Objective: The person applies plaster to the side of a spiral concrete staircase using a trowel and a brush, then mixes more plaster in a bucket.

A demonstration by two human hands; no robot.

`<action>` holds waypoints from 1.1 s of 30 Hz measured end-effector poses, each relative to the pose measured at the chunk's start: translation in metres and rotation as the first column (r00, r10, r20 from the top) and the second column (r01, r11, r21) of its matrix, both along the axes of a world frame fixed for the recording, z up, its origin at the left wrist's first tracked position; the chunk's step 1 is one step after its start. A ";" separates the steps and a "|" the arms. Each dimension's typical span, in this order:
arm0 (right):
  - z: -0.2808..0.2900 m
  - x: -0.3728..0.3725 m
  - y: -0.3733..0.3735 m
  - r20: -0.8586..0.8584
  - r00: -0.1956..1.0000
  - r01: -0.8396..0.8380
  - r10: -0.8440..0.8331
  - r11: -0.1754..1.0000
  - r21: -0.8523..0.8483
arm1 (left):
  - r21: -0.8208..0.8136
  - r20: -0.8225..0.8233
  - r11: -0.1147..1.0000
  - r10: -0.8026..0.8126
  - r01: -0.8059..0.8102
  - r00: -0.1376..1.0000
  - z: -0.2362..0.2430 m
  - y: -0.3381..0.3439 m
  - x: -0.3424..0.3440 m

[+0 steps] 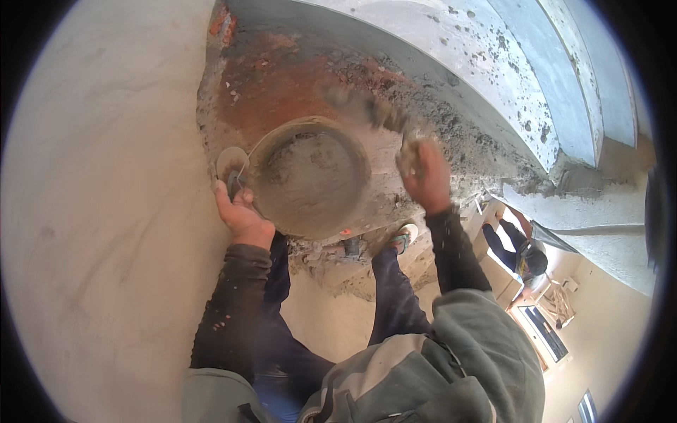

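Note:
A round pan [364, 169] of wet grey mortar [307, 166] stands in front of me on a dirty ledge. Close by the pan's left rim, my left hand [247, 220] is closed around a small tool with a pale rounded face [231, 161] and a dark grip; its exact kind is unclear. To the right of the pan, my right hand [429, 180] is wrapped round the handle of a trowel [384, 114]. The trowel is smeared by motion, its blade pointing up and left over the far side of the pan.
A smooth plastered wall [106, 190] rises along the left. Mortar-spattered pale steps [486, 56] curve across the upper right. Rubble and mortar crumbs [465, 130] lie along their foot. My sandalled foot [403, 238] is below the pan. Another person [525, 257] is farther off at right.

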State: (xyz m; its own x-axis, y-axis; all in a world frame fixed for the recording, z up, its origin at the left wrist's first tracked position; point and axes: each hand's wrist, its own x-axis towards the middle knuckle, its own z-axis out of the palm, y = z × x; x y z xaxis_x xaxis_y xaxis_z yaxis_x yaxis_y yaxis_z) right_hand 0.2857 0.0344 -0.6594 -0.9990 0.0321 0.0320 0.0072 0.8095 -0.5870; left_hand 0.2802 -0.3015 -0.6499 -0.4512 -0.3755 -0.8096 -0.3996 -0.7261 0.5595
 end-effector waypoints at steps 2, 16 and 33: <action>0.025 0.028 -0.017 0.282 0.957 -0.083 0.069 0.996 0.039 | 0.044 -0.009 0.999 -0.005 0.005 1.000 0.009 0.009 -0.001; 0.032 0.047 -0.115 0.602 0.769 -0.339 0.213 0.935 0.103 | 0.073 -0.265 0.990 -0.098 0.122 0.959 0.018 0.051 0.006; 0.077 0.032 -0.109 0.643 0.590 -0.626 0.489 0.779 -0.019 | -0.111 -0.111 0.990 -0.100 0.088 0.989 0.023 0.043 0.002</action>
State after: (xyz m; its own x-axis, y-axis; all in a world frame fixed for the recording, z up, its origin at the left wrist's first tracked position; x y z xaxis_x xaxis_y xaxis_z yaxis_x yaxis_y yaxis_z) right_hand 0.3181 -0.0743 -0.5822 -0.6254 -0.4763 -0.6180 -0.2034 0.8642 -0.4603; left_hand 0.2818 -0.2587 -0.6270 -0.5772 -0.4072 -0.7078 -0.3910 -0.6232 0.6773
